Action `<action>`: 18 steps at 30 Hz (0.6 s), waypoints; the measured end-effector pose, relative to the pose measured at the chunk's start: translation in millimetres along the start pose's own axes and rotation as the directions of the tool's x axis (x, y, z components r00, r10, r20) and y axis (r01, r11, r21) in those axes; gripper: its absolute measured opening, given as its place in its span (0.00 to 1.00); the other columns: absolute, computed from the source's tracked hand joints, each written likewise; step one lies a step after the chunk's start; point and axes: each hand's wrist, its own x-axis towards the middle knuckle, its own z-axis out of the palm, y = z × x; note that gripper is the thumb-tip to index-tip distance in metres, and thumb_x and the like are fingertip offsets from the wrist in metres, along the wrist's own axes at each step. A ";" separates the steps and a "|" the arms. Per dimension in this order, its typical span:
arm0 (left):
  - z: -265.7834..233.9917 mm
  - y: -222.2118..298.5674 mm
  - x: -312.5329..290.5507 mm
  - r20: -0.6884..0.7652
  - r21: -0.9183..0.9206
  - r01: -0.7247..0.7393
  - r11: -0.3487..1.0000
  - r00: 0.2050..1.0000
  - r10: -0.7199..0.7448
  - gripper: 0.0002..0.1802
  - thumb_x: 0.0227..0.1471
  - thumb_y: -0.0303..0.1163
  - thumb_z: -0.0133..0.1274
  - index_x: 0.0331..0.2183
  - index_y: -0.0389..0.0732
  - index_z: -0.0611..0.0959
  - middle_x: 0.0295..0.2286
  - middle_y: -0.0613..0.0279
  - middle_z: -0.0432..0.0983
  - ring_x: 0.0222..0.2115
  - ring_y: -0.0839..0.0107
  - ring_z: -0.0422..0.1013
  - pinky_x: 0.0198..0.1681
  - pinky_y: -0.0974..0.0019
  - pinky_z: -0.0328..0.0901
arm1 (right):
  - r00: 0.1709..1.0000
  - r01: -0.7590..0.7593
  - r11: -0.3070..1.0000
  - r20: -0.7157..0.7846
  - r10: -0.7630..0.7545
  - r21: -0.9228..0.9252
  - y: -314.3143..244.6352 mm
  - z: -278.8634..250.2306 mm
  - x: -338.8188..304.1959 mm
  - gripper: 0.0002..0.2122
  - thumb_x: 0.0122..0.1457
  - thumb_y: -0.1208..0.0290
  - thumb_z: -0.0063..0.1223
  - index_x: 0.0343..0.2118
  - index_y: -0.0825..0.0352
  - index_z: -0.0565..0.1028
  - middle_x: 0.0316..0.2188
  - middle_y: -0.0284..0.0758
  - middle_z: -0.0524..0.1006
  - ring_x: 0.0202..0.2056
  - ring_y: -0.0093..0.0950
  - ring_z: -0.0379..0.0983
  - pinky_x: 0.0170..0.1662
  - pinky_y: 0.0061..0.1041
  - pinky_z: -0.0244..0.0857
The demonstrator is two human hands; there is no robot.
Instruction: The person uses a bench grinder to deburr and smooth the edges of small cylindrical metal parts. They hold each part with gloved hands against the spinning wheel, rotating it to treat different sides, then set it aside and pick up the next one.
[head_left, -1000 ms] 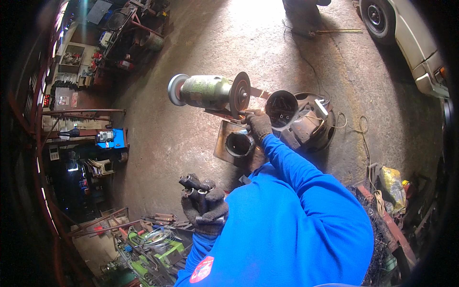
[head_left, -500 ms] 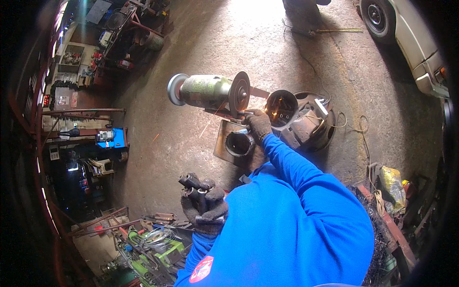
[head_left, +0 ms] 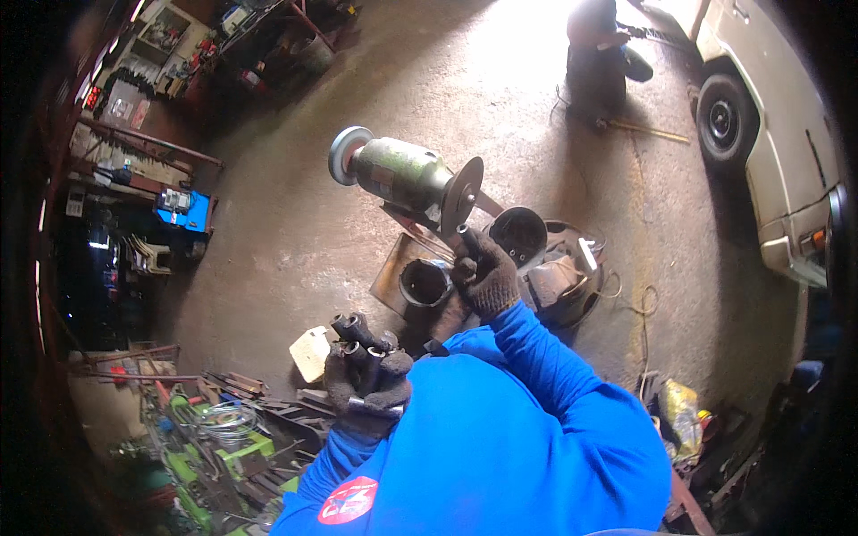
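My gloved right hand (head_left: pixel 492 286) is closed around a short dark metal tube (head_left: pixel 468 238), its open end pointing up. It is just below the thin disc (head_left: pixel 462 196) of a green bench grinder (head_left: pixel 402 174), with a small gap visible between. A thicker grey wheel (head_left: pixel 347 155) is on the grinder's far left end. Lower left, my gloved left hand (head_left: pixel 384 380) clutches a bunch of several similar short tubes (head_left: pixel 355 330), some upright and one lying crosswise. Below the grinder stands a round open metal pipe (head_left: pixel 425 282) on a plate, beside a dark open cylinder (head_left: pixel 518 234).
A pale block-like container (head_left: pixel 311 354) stands beside my left hand. Green machinery and scrap metal (head_left: pixel 223 447) lie lower left. A loose cord (head_left: pixel 645 313) trails on the floor at right. A person (head_left: pixel 596 54) is at the top, near a parked vehicle (head_left: pixel 786 134).
My right hand has drawn the tube down from the disc, and the sparks are gone. My view has shifted and turned, bringing the pale container into sight. The left hand still holds its bunch.
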 end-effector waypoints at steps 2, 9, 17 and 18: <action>5.1 4.3 -1.6 0.014 -0.079 0.123 0.989 0.992 -0.123 0.27 0.71 0.52 0.53 0.63 0.51 0.83 0.53 0.49 0.79 0.51 0.59 0.74 0.22 0.72 0.76 | 0.997 -0.063 0.997 0.037 0.064 -0.033 -16.0 -3.8 -3.1 0.19 0.69 0.66 0.61 0.56 0.74 0.77 0.41 0.31 0.80 0.40 0.25 0.78 0.44 0.25 0.72; -2.5 10.1 -5.0 0.025 -0.050 0.150 0.987 0.989 -0.148 0.27 0.72 0.50 0.52 0.59 0.42 0.85 0.53 0.51 0.80 0.50 0.60 0.74 0.24 0.71 0.77 | 0.957 -0.288 0.935 0.059 0.282 0.205 -46.7 0.6 -15.3 0.13 0.64 0.78 0.54 0.50 0.71 0.78 0.33 0.27 0.76 0.34 0.18 0.73 0.39 0.21 0.69; -3.4 11.3 -3.2 0.114 -0.108 0.210 0.972 0.974 -0.198 0.25 0.72 0.51 0.52 0.60 0.49 0.86 0.57 0.53 0.78 0.50 0.59 0.74 0.27 0.66 0.76 | 0.861 -0.446 0.434 0.242 0.447 0.783 -53.3 -1.9 -22.3 0.19 0.63 0.82 0.58 0.58 0.71 0.76 0.38 0.24 0.75 0.34 0.14 0.68 0.37 0.13 0.64; -1.2 17.5 -1.3 0.166 -0.126 0.336 0.933 0.935 -0.314 0.26 0.72 0.52 0.52 0.61 0.49 0.85 0.56 0.53 0.78 0.48 0.59 0.75 0.27 0.66 0.76 | 0.875 -0.442 0.533 0.216 0.434 0.721 -49.7 -2.9 -23.5 0.20 0.63 0.82 0.58 0.59 0.71 0.76 0.38 0.25 0.75 0.35 0.16 0.69 0.38 0.14 0.65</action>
